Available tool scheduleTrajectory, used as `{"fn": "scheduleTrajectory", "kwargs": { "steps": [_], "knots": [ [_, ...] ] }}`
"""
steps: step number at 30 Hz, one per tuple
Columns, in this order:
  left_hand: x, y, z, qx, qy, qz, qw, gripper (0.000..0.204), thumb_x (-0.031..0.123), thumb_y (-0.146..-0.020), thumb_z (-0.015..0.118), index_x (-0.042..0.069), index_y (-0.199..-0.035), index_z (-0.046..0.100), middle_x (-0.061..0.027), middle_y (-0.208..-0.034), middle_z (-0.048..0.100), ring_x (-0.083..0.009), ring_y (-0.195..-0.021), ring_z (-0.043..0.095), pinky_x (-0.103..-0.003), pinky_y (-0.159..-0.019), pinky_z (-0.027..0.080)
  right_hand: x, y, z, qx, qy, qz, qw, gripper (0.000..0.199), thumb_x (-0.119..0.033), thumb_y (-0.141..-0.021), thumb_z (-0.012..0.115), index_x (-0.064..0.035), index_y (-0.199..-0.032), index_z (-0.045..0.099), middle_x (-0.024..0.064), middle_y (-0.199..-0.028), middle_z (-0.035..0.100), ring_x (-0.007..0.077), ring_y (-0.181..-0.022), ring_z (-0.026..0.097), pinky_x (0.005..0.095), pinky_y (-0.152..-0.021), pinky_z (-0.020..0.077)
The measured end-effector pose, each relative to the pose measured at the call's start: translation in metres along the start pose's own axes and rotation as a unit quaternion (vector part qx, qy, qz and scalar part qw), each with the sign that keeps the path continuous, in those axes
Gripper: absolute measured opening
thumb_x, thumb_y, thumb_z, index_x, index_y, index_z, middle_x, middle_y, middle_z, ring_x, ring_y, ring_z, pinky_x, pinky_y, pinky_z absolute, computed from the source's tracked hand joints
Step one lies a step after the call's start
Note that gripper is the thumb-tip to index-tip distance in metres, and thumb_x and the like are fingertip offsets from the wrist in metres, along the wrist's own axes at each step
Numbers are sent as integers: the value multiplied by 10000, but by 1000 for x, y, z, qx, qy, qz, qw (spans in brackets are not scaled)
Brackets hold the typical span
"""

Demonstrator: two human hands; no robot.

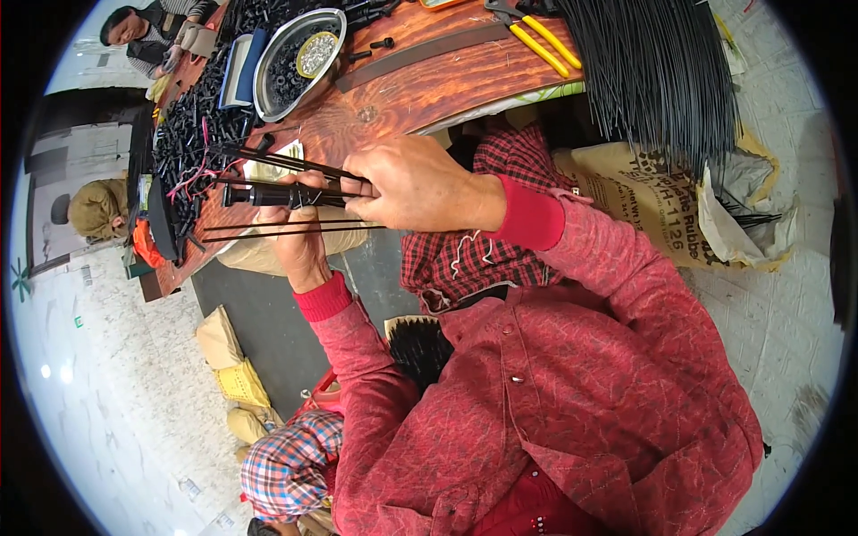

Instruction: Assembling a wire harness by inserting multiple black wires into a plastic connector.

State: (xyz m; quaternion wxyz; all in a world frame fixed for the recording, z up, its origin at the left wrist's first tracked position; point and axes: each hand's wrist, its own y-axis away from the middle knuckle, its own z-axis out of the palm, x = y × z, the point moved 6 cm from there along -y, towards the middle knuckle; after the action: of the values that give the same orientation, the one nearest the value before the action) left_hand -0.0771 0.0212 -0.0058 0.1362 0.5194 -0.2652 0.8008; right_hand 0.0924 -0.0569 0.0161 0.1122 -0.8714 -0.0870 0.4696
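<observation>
My left hand (299, 246) is closed around a black cylindrical plastic fitting (273, 195), fingers wrapped beneath it. Just to the right, my right hand (416, 183) pinches several thin black rods (308, 163) that run left past the fitting. Two more long rods (268, 234) stick out to the left below the fitting and cross in front of my left hand. The rods' right ends are hidden by my right hand, so whether any of them sits in the fitting cannot be made out. Both hands are held at the wooden table's (393, 103) near edge.
Many small black fittings (183, 134) are heaped at the table's left. A metal tray (259, 85) holds black parts and a yellow tub (317, 55) of small silvery pieces. Yellow-handled pliers (541, 49) and a large bundle of black rods (657, 80) lie at right. Other people sit nearby.
</observation>
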Motion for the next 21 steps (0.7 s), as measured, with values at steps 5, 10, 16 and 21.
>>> {"fn": "scheduleTrajectory", "kwargs": {
  "steps": [5,10,16,21],
  "knots": [
    [33,7,23,54,-50,43,996,417,-95,-731,615,-38,-1140,559,-159,-1019,630,-231,-948,610,-350,-904,472,-9,-11,-16,-81,-318,-1,945,219,-197,-787,696,-10,-884,635,49,-688,623,137,-624,585,294,-587,461],
    [22,6,21,60,-47,24,997,425,-19,-768,703,-42,-1166,555,-128,-1030,640,-189,-942,606,-319,-886,461,-3,-15,-9,-14,-353,-20,935,276,-102,-836,682,27,-1055,573,60,-951,659,100,-836,613,248,-733,504],
    [11,19,11,78,-41,5,996,401,-16,-783,700,-32,-1156,554,-119,-1039,643,-175,-939,609,-297,-886,462,-16,8,-16,178,-119,-61,975,356,-91,-750,707,-28,-1074,575,86,-886,636,216,-796,650,302,-734,521],
    [15,17,20,56,-49,-1,997,380,-6,-790,696,-25,-1142,557,-131,-1010,646,-189,-941,610,-309,-896,463,-25,15,-22,217,-67,-69,971,205,-73,-716,687,-29,-896,599,69,-784,601,190,-676,629,310,-598,510]
  ]
}}
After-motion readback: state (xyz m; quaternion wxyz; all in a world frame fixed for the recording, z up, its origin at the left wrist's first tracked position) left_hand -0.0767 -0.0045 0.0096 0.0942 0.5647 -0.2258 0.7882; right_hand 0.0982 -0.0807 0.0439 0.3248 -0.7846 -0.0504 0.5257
